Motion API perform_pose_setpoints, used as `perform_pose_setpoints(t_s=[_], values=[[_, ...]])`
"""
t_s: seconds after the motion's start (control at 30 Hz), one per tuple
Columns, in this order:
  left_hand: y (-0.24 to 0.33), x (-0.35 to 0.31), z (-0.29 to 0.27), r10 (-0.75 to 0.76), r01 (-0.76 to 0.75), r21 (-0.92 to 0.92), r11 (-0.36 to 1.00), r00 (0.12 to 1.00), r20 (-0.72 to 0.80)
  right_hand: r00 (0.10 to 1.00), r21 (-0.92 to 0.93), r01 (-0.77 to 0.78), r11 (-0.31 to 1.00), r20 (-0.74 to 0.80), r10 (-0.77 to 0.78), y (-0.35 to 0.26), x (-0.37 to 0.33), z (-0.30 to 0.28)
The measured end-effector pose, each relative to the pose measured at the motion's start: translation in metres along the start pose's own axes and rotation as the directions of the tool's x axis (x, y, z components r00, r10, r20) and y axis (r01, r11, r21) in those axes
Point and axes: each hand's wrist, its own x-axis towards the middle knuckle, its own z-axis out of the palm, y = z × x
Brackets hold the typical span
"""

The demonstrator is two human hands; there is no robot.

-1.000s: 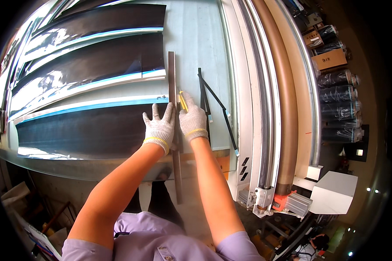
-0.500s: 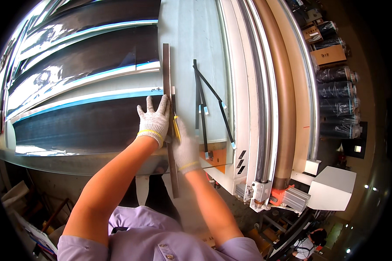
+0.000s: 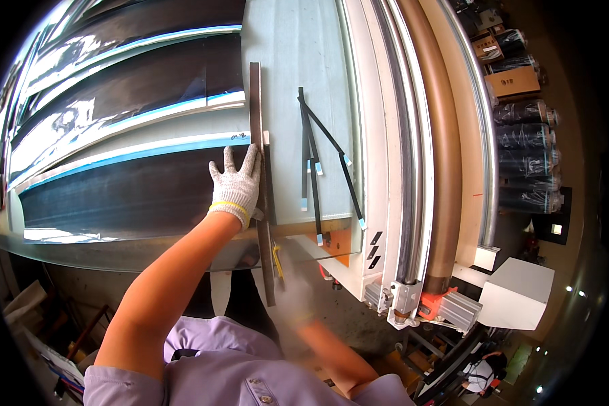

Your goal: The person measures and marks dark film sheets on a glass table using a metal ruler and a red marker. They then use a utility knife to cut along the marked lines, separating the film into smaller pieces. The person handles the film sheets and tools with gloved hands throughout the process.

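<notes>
Head view: left hand [image 3: 235,183] in a pale knit glove is lying palm-down with fingers spread on the black sheet [image 3: 115,199], not wrapped round anything that I can see; its thumb side is right up against a long dark bar [image 3: 256,108], which runs along the sheet's right edge and pokes out past the near edge of the glass table [image 3: 274,54]; right hand [image 3: 294,287] is a smeary blur off that near edge, gripping a yellow cutter [image 3: 277,260] just beside the bar's lower end; can't tell if the blade's touching anything, sorry.

The sheet itself is on the table's left part, blue and white edging [image 3: 162,145] along its far side; more dark sheets [image 3: 142,88] lie beyond it; a few skinny black strips [image 3: 354,191] with pale blue tips sit right of the bar; then there's a big brown roller [image 3: 443,169] further right.
</notes>
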Motion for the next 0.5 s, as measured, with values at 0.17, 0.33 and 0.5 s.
perform_pose_setpoints(t_s=[0.17,0.33,0.5], values=[[0.001,-0.001,-0.003,0.006,-0.006,0.001,1.0,1.0,0.008,0.951,0.008,0.24,0.971,-0.205,-0.233,-0.003,0.022,-0.036],[-0.008,0.004,0.014,-0.017,0.019,0.049,0.999,0.999,-0.043,0.964,0.16,0.128,0.979,-0.253,-0.085,-0.069,0.163,-0.074],[0.001,0.004,0.015,0.009,-0.008,0.011,1.0,0.996,-0.087,0.926,0.047,0.148,0.988,-0.357,-0.122,-0.082,0.23,-0.065]])
